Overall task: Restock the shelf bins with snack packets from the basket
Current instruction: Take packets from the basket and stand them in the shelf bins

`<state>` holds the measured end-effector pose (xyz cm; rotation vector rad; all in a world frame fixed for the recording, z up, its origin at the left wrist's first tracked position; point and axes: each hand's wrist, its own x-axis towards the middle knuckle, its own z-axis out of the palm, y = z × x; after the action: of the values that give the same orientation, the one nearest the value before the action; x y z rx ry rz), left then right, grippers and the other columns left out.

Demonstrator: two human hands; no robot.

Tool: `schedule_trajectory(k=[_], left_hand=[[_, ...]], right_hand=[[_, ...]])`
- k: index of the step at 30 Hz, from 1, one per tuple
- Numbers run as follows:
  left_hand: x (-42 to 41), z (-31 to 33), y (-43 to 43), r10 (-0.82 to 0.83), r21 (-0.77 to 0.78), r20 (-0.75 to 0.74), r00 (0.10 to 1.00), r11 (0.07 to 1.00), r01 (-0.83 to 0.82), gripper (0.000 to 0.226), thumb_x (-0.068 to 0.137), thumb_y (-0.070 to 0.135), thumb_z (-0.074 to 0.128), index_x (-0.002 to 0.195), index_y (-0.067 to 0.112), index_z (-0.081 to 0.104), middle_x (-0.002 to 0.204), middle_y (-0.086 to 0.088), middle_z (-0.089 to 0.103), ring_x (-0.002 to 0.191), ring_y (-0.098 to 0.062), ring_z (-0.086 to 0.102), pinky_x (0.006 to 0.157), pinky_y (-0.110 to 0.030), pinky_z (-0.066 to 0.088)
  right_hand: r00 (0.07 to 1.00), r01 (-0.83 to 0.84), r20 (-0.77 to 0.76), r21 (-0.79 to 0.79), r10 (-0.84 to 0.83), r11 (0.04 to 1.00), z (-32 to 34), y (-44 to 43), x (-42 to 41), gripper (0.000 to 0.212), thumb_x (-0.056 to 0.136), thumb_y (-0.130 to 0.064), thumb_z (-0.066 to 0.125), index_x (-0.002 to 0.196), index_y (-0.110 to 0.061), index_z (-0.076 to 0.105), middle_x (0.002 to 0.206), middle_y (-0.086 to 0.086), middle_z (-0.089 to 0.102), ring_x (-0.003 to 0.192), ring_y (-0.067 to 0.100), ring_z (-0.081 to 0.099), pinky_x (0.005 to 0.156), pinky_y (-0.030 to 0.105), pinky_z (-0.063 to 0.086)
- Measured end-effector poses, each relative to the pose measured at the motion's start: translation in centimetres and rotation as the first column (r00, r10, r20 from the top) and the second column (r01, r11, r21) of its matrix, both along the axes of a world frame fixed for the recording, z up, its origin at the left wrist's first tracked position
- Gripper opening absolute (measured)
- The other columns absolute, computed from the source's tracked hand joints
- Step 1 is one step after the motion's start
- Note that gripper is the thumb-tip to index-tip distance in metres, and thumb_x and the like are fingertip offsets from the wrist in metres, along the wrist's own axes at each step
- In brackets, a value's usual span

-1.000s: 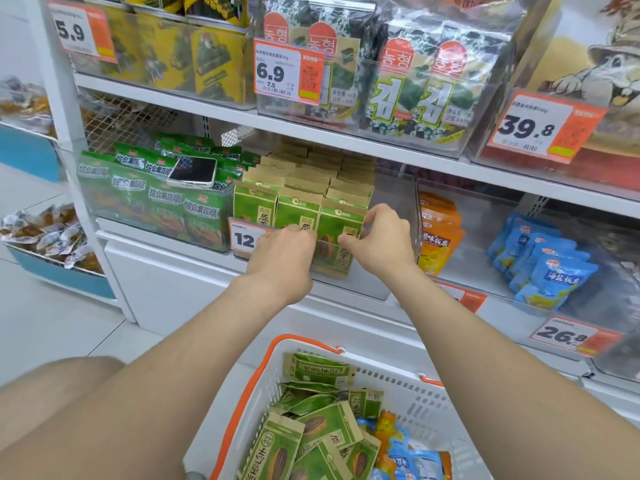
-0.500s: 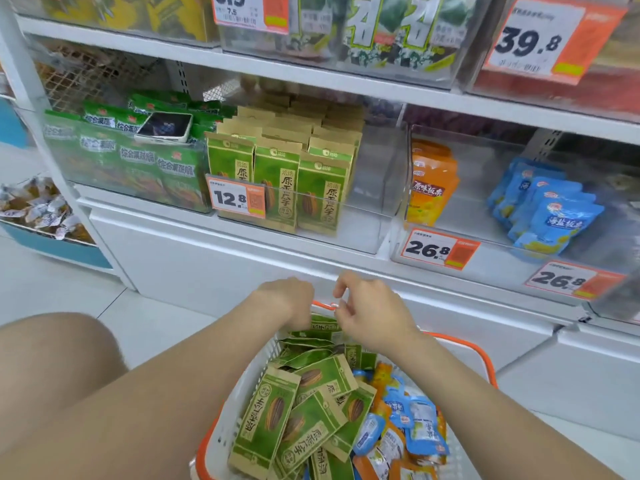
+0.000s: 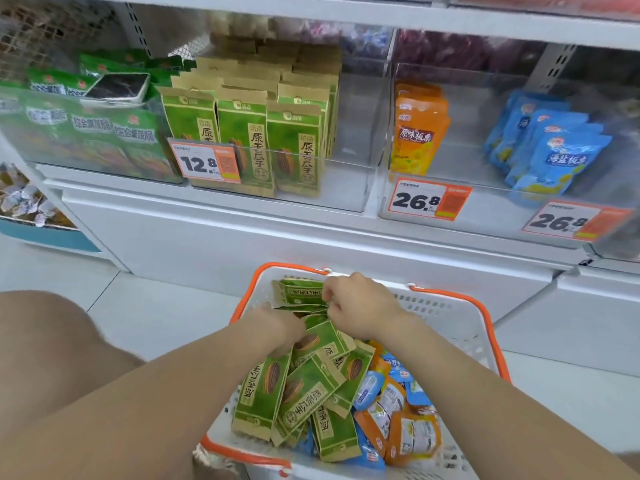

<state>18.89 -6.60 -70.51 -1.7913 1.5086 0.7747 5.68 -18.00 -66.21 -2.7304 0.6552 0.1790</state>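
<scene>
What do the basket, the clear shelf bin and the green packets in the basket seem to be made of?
The basket looks like moulded plastic: white perforated walls, orange rim, matte. The shelf bin seems clear rigid plastic, perhaps acrylic: packets show through it. The green packets look like matte printed paper, with tan kraft-like edges; any lining is hidden.

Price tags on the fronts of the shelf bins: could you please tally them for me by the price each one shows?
12.8 tag: 1
26.8 tags: 2
Total: 3
</scene>
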Motion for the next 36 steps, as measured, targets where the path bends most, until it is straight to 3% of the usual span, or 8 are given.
schedule_trajectory(k=[7, 11, 16, 21, 24, 30, 33, 36], left_hand=[[-1.5, 0.7, -0.1, -0.052, -0.090, -0.070, 0.996, 0.995, 0.045, 0.007, 0.099, 0.009, 0.062, 0.106, 0.011, 0.062, 0.096, -0.004, 0.056, 0.081, -0.023, 0.056, 0.070, -0.035, 0.046], [-1.0, 2.6, 0.0, 0.065, -0.064, -0.191, 0.979, 0.995, -0.079, 0.011, 0.099, 0.005, 0.058, 0.105, 0.015, 0.059, 0.106, -0.005, 0.064, 0.092, -0.024, 0.057, 0.076, -0.034, 0.045], [1.1, 6.8, -0.8, 0.184, -0.258, -0.388, 0.903, 0.919, -0.298, 0.028, 0.103, 0.011, 0.051, 0.119, 0.028, 0.066, 0.112, 0.003, 0.062, 0.100, -0.020, 0.060, 0.079, -0.032, 0.047], [2.4, 10.2, -1.2, 0.299, -0.446, -0.589, 0.751, 0.655, -0.610, 0.047, 0.102, 0.000, 0.040, 0.104, 0.025, 0.080, 0.083, 0.007, 0.063, 0.076, -0.014, 0.060, 0.060, -0.021, 0.045], [2.9, 10.6, -1.1, 0.374, -0.468, -0.606, 0.702, 0.545, -0.696, 0.040, 0.097, 0.000, 0.042, 0.099, 0.020, 0.077, 0.090, 0.002, 0.065, 0.087, -0.020, 0.063, 0.063, -0.025, 0.048], [2.3, 10.8, -0.9, 0.156, -0.554, -0.429, 0.890, 0.732, -0.396, 0.031, 0.073, 0.023, 0.082, 0.090, 0.032, 0.058, 0.090, 0.011, 0.063, 0.087, -0.015, 0.062, 0.078, -0.035, 0.055], [1.8, 11.2, -0.8, 0.123, -0.499, -0.644, 0.755, 0.681, -0.536, 0.027, 0.078, 0.028, 0.091, 0.079, 0.030, 0.064, 0.069, 0.017, 0.064, 0.066, -0.002, 0.059, 0.061, -0.026, 0.046], [1.4, 11.9, -0.6, 0.197, -0.191, -0.924, 0.329, 0.507, -0.841, 0.017, 0.085, 0.014, 0.087, 0.096, 0.017, 0.075, 0.083, 0.005, 0.078, 0.077, -0.017, 0.074, 0.069, -0.028, 0.058]], right_hand=[[0.990, -0.059, -0.122, 0.089, 0.069, 0.994, -0.7, 0.5, -0.2, 0.027, 0.092, -0.018, 0.050, 0.113, -0.025, 0.066, 0.111, 0.003, 0.067, 0.099, 0.027, 0.064, 0.080, 0.040, 0.057], [0.959, -0.100, -0.254, 0.116, 0.127, 0.988, -1.4, 0.6, -0.7, 0.028, 0.097, -0.028, 0.062, 0.124, -0.023, 0.065, 0.121, 0.002, 0.062, 0.110, 0.027, 0.062, 0.091, 0.048, 0.056], [0.937, -0.026, -0.336, 0.210, 0.098, 0.977, -2.1, 0.4, -1.8, 0.076, 0.073, -0.063, 0.084, 0.134, -0.024, 0.060, 0.121, -0.002, 0.065, 0.109, 0.024, 0.064, 0.094, 0.045, 0.056], [0.993, 0.069, -0.112, 0.414, -0.024, 0.908, -1.2, -0.2, -1.7, 0.026, 0.097, -0.044, 0.067, 0.114, -0.024, 0.068, 0.105, -0.003, 0.075, 0.098, 0.021, 0.071, 0.091, 0.043, 0.058], [0.991, 0.117, -0.005, 0.483, -0.131, 0.867, 0.3, -1.1, -1.3, 0.018, 0.094, -0.044, 0.070, 0.100, -0.028, 0.073, 0.094, -0.002, 0.079, 0.091, 0.020, 0.075, 0.086, 0.046, 0.060], [0.982, 0.050, 0.176, 0.096, -0.066, 0.994, 5.1, -1.0, -0.2, 0.030, 0.080, -0.056, 0.079, 0.098, -0.031, 0.075, 0.086, -0.005, 0.071, 0.089, 0.017, 0.064, 0.079, 0.038, 0.056], [0.912, 0.151, 0.372, 0.092, -0.175, 0.984, 7.2, -1.0, -0.2, 0.039, 0.065, -0.066, 0.083, 0.085, -0.034, 0.071, 0.075, -0.012, 0.067, 0.081, 0.012, 0.064, 0.070, 0.037, 0.055], [0.727, 0.243, 0.561, 0.329, -0.396, 0.912, 8.3, -1.1, -0.4, 0.039, 0.066, -0.055, 0.090, 0.091, -0.034, 0.068, 0.072, -0.010, 0.071, 0.071, 0.009, 0.068, 0.064, 0.037, 0.055]])
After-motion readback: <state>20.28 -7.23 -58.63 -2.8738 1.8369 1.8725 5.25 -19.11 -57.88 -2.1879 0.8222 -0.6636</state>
